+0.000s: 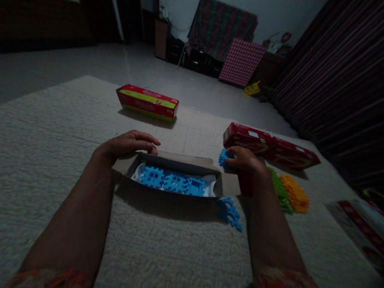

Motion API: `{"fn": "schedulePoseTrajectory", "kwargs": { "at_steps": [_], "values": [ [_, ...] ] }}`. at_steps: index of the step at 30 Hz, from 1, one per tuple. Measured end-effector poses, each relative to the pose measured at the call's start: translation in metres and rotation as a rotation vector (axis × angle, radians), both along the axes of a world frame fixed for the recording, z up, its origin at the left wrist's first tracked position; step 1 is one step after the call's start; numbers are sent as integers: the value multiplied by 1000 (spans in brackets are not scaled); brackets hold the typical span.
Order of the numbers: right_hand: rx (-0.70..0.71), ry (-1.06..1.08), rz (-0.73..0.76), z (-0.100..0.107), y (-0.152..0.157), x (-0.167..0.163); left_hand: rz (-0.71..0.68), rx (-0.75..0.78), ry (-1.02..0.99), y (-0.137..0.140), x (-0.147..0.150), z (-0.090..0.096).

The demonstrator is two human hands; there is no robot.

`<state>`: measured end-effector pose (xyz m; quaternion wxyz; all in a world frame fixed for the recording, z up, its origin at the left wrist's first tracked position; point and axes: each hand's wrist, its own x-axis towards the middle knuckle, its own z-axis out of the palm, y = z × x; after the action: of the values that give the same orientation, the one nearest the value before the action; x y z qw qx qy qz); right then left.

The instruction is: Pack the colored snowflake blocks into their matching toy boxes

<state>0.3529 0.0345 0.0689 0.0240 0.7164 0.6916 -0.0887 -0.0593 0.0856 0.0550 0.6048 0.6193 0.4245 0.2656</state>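
An open long cardboard box (231,185) lies in front of me, its end flaps folded out. Inside, blue interlocking building blocks (175,183) with window shapes sit in a row on white wrapping. My left hand (132,142) is at the box's far left corner, fingers stretched forward and apart; whether it presses on the box I cannot tell. Beyond the right end flap, my right hand (244,158) has its fingers closed on some blue building blocks (223,158). Another blue block piece (230,214) with curved cut-outs lies near the box's right end.
Green blocks (280,190) and orange blocks (294,193) lie right of my right forearm. Red boxes (270,145) stand behind them. A red and yellow box (148,102) is at the far left of the cream mat (168,248). Printed packaging (357,224) lies at the right edge.
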Motion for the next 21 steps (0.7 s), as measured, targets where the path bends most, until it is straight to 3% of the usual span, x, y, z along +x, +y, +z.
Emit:
{"fn": "schedulePoseTrajectory", "kwargs": {
  "at_steps": [5, 9, 14, 17, 21],
  "values": [
    [196, 97, 66, 15, -8, 5, -4, -17, -7, 2, -1, -2],
    [400, 309, 273, 46, -33, -24, -10, -59, -61, 3, -1, -5],
    [294, 448, 631, 66, -71, -100, -3, -85, -93, 1, 0, -4],
    [218, 408, 686, 56, -81, -132, -13, -88, -107, 0, 0, -2],
    [202, 299, 678, 42, -80, -145, -33, -91, -131, 1, -1, -2]
  ]
}}
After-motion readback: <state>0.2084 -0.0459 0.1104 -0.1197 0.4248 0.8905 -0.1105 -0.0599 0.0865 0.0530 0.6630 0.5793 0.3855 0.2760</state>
